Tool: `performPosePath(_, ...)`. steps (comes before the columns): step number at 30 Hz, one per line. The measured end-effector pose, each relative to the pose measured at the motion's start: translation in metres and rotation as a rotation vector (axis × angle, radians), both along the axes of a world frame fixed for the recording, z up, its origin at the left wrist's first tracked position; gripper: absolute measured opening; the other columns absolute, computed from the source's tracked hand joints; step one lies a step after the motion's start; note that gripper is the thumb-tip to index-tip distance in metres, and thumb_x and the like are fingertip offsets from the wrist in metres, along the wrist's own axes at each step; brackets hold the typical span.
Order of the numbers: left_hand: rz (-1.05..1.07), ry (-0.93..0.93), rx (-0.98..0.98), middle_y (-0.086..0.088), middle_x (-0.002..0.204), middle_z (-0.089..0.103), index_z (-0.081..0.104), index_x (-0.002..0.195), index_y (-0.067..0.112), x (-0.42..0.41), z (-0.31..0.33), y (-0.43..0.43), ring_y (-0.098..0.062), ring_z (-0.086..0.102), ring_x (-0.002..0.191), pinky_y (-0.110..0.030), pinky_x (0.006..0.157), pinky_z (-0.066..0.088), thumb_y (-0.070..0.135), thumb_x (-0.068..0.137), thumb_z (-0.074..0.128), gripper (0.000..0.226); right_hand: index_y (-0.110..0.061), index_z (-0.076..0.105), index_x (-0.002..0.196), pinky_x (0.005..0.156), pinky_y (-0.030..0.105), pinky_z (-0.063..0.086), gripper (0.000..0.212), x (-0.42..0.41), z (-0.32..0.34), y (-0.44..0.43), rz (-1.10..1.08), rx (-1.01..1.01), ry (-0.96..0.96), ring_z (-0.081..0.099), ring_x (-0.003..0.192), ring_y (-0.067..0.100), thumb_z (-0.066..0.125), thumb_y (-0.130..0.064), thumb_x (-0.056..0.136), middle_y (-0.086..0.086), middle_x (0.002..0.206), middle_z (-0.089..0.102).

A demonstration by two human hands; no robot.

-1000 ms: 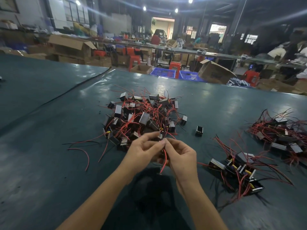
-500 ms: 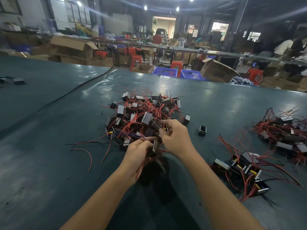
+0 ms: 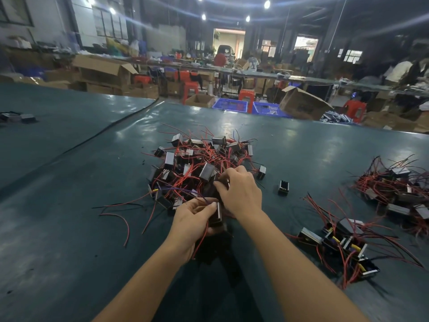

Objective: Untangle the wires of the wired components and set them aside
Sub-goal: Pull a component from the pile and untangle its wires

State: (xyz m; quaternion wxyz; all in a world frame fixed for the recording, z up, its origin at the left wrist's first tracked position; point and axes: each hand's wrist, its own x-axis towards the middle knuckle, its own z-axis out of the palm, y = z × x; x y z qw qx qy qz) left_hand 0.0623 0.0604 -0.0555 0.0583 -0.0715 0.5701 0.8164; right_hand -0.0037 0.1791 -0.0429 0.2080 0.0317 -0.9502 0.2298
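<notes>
Here my left hand [image 3: 192, 220] curls round one component [image 3: 218, 212] mid-frame, steadying it while my right hand [image 3: 241, 192] digs curled fingers into the tangled pile [image 3: 192, 163], presumably to free its wires. Whether they pinch anything I cannot tell.

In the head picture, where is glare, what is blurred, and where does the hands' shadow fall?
Head view: ceiling lamps leave pale glare patches on the dark green table mat beyond the tangled pile of black components with red wires; the far workshop is blurred; shadow lies beneath the left hand, gripping one black box-shaped component, and the right hand.
</notes>
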Motion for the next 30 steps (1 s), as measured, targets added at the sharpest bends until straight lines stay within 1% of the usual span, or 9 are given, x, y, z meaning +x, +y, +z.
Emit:
performPosePath(5, 0.000, -0.010, 0.028, -0.015, 0.090, 0.073, 0.066, 0.101, 0.002, 0.000, 0.003, 0.000, -0.015, 0.071, 0.070, -0.027, 0.049, 0.055, 0.006, 0.096, 0.056, 0.011, -0.017, 0.058, 0.101, 0.087, 0.036, 0.047, 0.022, 0.006, 0.001, 0.009, 0.144, -0.216, -0.030, 0.049, 0.103, 0.019, 0.056, -0.037, 0.095, 0.001, 0.110, 0.053)
performPosePath(9, 0.035, -0.030, 0.025, -0.016, 0.088, 0.069, 0.067, 0.098, 0.002, -0.002, 0.001, 0.001, -0.019, 0.069, 0.068, -0.027, 0.048, 0.055, 0.003, 0.096, 0.055, 0.012, -0.013, 0.054, 0.096, 0.063, 0.019, 0.047, 0.018, 0.028, 0.018, 0.015, 0.183, -0.822, -0.013, 0.053, 0.073, 0.013, 0.051, -0.030, 0.100, -0.001, 0.079, 0.057)
performPosePath(11, 0.033, -0.036, -0.029, -0.017, 0.093, 0.069, 0.069, 0.095, 0.006, -0.003, -0.002, 0.000, -0.025, 0.068, 0.078, -0.029, 0.051, 0.056, 0.005, 0.095, 0.057, 0.012, -0.015, 0.054, 0.096, 0.065, 0.029, 0.053, 0.013, 0.045, 0.026, 0.023, 0.190, -0.929, 0.032, 0.061, 0.071, 0.016, 0.051, -0.027, 0.100, 0.002, 0.082, 0.063)
performPosePath(15, -0.010, 0.092, -0.284, -0.007, 0.080, 0.075, 0.076, 0.075, 0.021, -0.004, -0.006, -0.003, -0.019, 0.073, 0.076, -0.034, 0.066, 0.060, 0.015, 0.092, 0.066, 0.021, -0.021, 0.054, 0.090, 0.060, 0.040, 0.053, 0.009, 0.085, 0.024, 0.041, 0.260, -0.723, 0.153, 0.063, 0.071, 0.027, 0.055, -0.026, 0.098, 0.005, 0.080, 0.064)
performPosePath(18, -0.038, 0.237, -0.505, 0.008, 0.072, 0.075, 0.076, 0.071, 0.025, -0.002, -0.005, -0.003, -0.002, 0.070, 0.070, -0.016, 0.066, 0.052, 0.024, 0.089, 0.070, 0.018, -0.027, 0.050, 0.093, 0.055, 0.046, 0.053, 0.005, 0.104, 0.013, 0.047, 0.288, -0.722, 0.261, 0.057, 0.070, 0.028, 0.049, -0.032, 0.096, 0.001, 0.084, 0.060)
performPosePath(24, -0.099, 0.421, -0.683, 0.008, 0.046, 0.057, 0.076, 0.078, 0.021, 0.002, -0.005, -0.002, 0.009, 0.050, 0.046, -0.006, 0.050, 0.036, 0.032, 0.095, 0.059, 0.027, -0.046, 0.045, 0.099, 0.045, 0.025, 0.051, 0.008, 0.117, 0.007, 0.048, 0.265, -0.902, 0.488, 0.070, 0.070, 0.020, 0.047, -0.040, 0.094, 0.000, 0.092, 0.066)
performPosePath(26, -0.125, 0.427, -0.715, 0.009, 0.057, 0.063, 0.076, 0.076, 0.020, 0.002, -0.004, -0.002, 0.011, 0.051, 0.045, -0.005, 0.049, 0.036, 0.033, 0.097, 0.056, 0.032, -0.047, 0.046, 0.091, 0.044, 0.026, 0.049, 0.003, 0.118, 0.006, 0.051, 0.263, -0.852, 0.449, 0.065, 0.054, 0.017, 0.049, -0.045, 0.092, 0.002, 0.088, 0.068)
performPosePath(28, -0.156, 0.424, -0.762, 0.013, 0.046, 0.060, 0.075, 0.072, 0.021, 0.003, -0.006, -0.002, 0.006, 0.055, 0.047, -0.008, 0.050, 0.039, 0.042, 0.096, 0.053, 0.038, -0.038, 0.048, 0.092, 0.047, 0.035, 0.051, 0.010, 0.119, 0.002, 0.055, 0.272, -0.682, 0.344, 0.062, 0.053, 0.015, 0.054, -0.046, 0.090, 0.002, 0.078, 0.066)
performPosePath(30, -0.173, 0.447, -0.847, 0.008, 0.051, 0.063, 0.074, 0.075, 0.018, 0.005, -0.010, -0.002, -0.006, 0.059, 0.051, -0.027, 0.056, 0.050, 0.048, 0.095, 0.051, 0.043, -0.029, 0.050, 0.097, 0.055, 0.041, 0.053, 0.020, 0.120, -0.003, 0.057, 0.259, -0.413, 0.212, 0.062, 0.060, 0.011, 0.059, -0.045, 0.090, -0.006, 0.071, 0.064)
